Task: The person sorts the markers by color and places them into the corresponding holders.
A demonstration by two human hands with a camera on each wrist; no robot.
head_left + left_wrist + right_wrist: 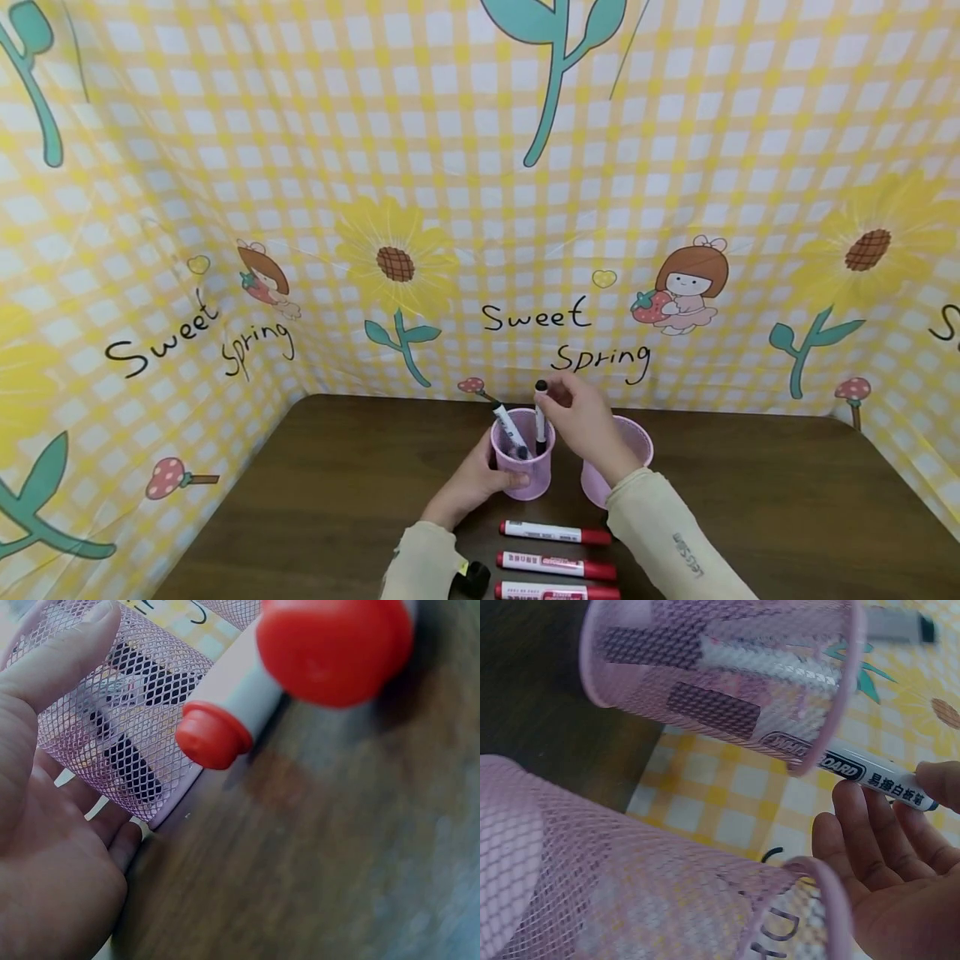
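Note:
My left hand (471, 482) grips a pink mesh pen cup (534, 482), its thumb across the front and its fingers round the side. With thumb and fingertips, my right hand (588, 421) pinches a whiteboard marker (541, 410) near its upper end. That marker stands almost upright with its black-capped lower end inside the cup; the right wrist view shows its white barrel (877, 774) crossing the rim. Another black-capped marker (510, 430) leans in the same cup. Through the mesh in the left wrist view, dark marker caps (124, 754) are visible.
A second pink mesh cup (641, 437) stands to the right, partly behind my right wrist. Three red-capped markers, the top one (551, 532) among them, lie in a row on the dark wooden table (315, 500). A patterned yellow cloth (450, 167) rises behind the table.

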